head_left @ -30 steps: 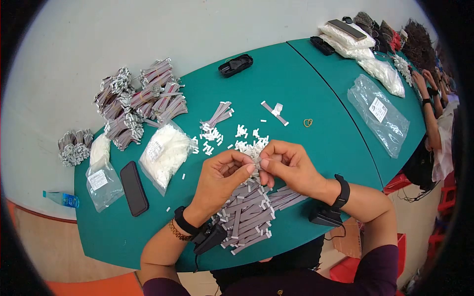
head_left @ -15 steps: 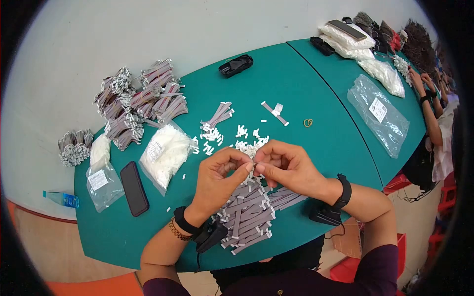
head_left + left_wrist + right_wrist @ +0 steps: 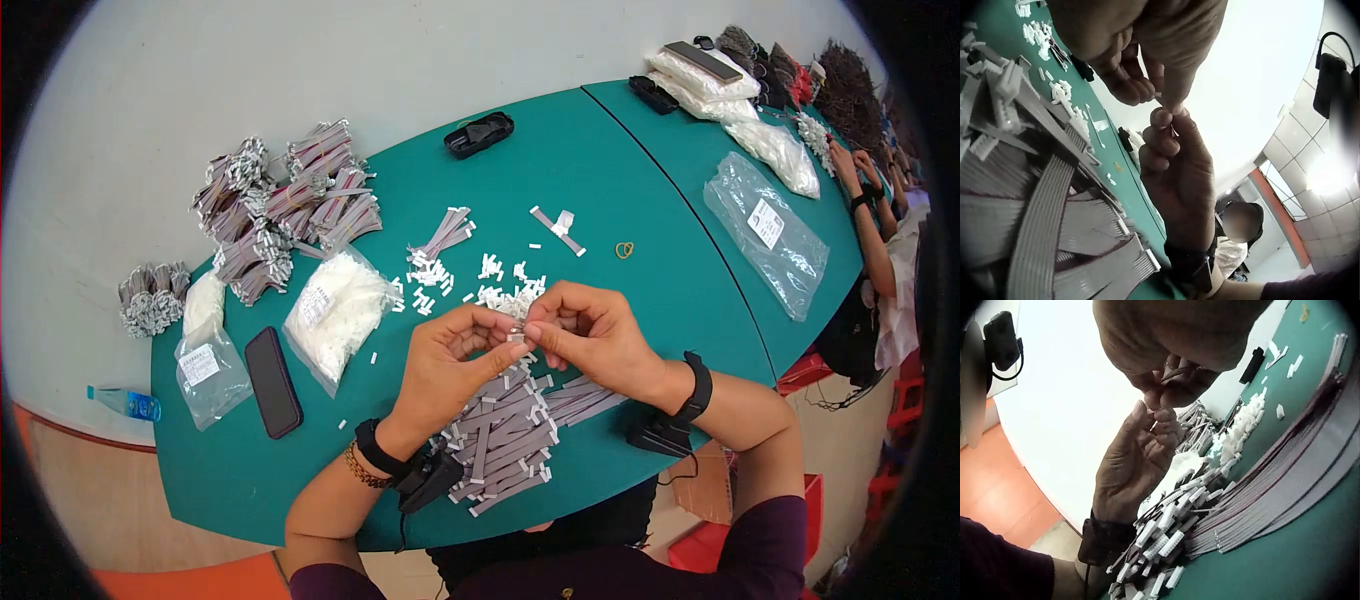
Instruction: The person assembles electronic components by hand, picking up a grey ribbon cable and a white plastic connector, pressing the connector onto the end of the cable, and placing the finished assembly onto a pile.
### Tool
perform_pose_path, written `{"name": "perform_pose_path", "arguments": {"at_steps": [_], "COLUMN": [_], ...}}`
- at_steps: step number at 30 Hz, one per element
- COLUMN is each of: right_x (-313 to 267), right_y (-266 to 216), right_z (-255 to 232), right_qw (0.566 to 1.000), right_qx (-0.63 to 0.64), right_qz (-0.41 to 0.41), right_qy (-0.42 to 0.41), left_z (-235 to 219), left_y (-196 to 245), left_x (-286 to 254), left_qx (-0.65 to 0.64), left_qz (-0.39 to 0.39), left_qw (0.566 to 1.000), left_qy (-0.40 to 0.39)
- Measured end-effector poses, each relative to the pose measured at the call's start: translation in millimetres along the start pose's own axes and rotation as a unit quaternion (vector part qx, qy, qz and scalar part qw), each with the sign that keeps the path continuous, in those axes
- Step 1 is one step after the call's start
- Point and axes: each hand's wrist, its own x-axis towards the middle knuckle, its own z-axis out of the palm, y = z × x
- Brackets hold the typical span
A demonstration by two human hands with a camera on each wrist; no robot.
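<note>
In the head view my left hand (image 3: pixel 455 365) and right hand (image 3: pixel 595 340) meet fingertip to fingertip over the table. Between them is a small white connector (image 3: pixel 517 338), pinched by the left thumb and forefinger; the right thumb and forefinger close on its other side. Fingertips mostly hide it in both wrist views. Right under the hands lies a pile of grey ribbon cables (image 3: pixel 500 440) with white connectors at their ends. A heap of loose white connectors (image 3: pixel 510 298) lies just beyond the fingers.
Bundled ribbon cables (image 3: pixel 290 205) and a bag of white parts (image 3: pixel 335 310) stand at the left, near a phone (image 3: pixel 272 382) and a water bottle (image 3: pixel 125 403). A black case (image 3: pixel 479 134) lies at the back. Rubber bands (image 3: pixel 624 250) and an empty plastic bag (image 3: pixel 768 235) lie to the right.
The hands stay in nearly the same place, fingertips shifting slightly. The left thumb has moved a little lower, and the white connector now shows between the fingertips.
</note>
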Motion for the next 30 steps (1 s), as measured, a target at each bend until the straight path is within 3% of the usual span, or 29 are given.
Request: {"name": "perform_pose_path", "arguments": {"at_steps": [8,14,20,23,26,30], "right_x": [0.0,-0.8,-0.8,-0.7,0.4,3.0], "right_y": [1.6,1.6,3.8,-1.7,-0.5,3.8], "right_z": [1.0,3.2,0.9,2.8,4.3,1.1], "right_qw": [1.0,0.998,0.976,0.945,0.934,0.936], "right_qx": [-0.011,-0.05,-0.193,-0.273,-0.288,-0.279], "right_qz": [-0.019,-0.043,-0.092,-0.175,-0.205,-0.212], "right_qy": [0.0,0.012,0.032,0.037,0.051,0.034], "left_z": [0.1,2.1,2.6,1.6,1.6,2.9], "left_y": [-2.2,-3.0,-4.8,-3.8,-5.3,-6.5], "left_x": [-1.7,-2.0,-2.3,-3.0,-3.3,-2.7], "left_qx": [-0.045,-0.024,-0.02,0.004,0.005,0.087], "left_qz": [-0.036,-0.018,-0.001,-0.002,0.004,0.089], "left_qw": [0.998,0.999,0.999,0.999,0.999,0.991], "left_qy": [0.015,0.025,0.032,0.032,0.04,0.057]}}
